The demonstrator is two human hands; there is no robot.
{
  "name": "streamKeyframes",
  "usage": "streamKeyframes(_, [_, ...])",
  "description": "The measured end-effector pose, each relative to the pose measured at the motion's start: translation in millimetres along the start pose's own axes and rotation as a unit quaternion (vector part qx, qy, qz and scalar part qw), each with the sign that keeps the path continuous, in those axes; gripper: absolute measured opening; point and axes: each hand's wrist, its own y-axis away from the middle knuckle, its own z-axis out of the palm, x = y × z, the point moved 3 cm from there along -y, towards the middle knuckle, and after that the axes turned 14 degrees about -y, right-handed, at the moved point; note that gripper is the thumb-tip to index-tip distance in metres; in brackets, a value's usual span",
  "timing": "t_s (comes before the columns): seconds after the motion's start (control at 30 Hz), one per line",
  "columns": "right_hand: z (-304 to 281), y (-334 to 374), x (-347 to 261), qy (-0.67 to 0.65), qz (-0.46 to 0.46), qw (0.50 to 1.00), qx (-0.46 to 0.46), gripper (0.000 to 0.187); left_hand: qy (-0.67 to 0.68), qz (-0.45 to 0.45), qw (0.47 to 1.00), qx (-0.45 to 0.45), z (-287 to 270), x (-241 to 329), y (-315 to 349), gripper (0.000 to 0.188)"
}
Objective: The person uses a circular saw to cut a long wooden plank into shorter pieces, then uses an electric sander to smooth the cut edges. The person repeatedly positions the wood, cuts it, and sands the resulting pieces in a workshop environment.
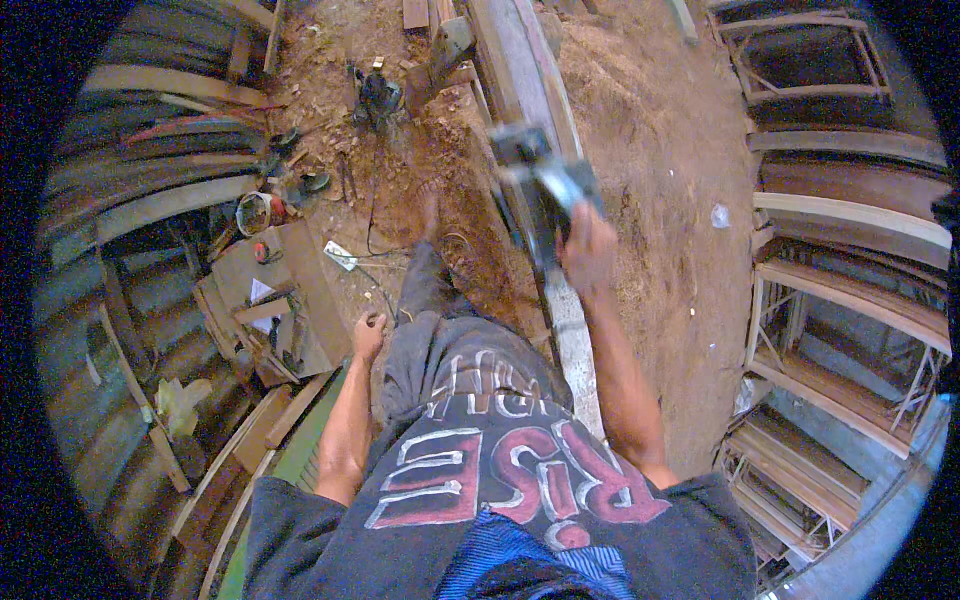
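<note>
A dark electric planer (548, 180), smeared by motion, is over the long timber beam (573, 345) in front of me. My right hand (590, 248) is wrapped round the planer's rear handle, which shows a pale blue streak. Blur hides whether the planer's sole touches the wood. My left hand (369, 337) hangs beside my left thigh, away from the beam, its fingers loosely curled with nothing visible in them.
Shavings cover the floor around the beam. Left lie a dark power tool (378, 95), a bucket (260, 212), a white power strip (341, 255) with cords, and a board (315, 262). Wooden frames (840, 360) line the right side. My bare left foot is near the beam.
</note>
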Motion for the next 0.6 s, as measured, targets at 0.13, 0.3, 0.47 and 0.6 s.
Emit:
streamKeyframes(0.13, [39,-128,-22,-0.022,-0.077,0.996,0.038,0.060,0.129,-0.023,0.991,-0.008,-6,16,-4,0.045])
streamKeyframes(0.3, [26,-113,-9,-0.101,-0.002,0.995,0.023,0.062,0.147,-0.022,0.989,-0.010,-4,16,0,0.043])
streamKeyframes(0.47, [-23,73,24,-0.118,0.143,0.982,-0.021,0.021,0.061,-0.088,0.994,-0.037,7,-9,25,0.046])
streamKeyframes(0.6, [-48,170,34,-0.139,0.119,0.983,0.030,0.046,-0.023,-0.022,0.999,-0.025,13,-19,27,0.051])
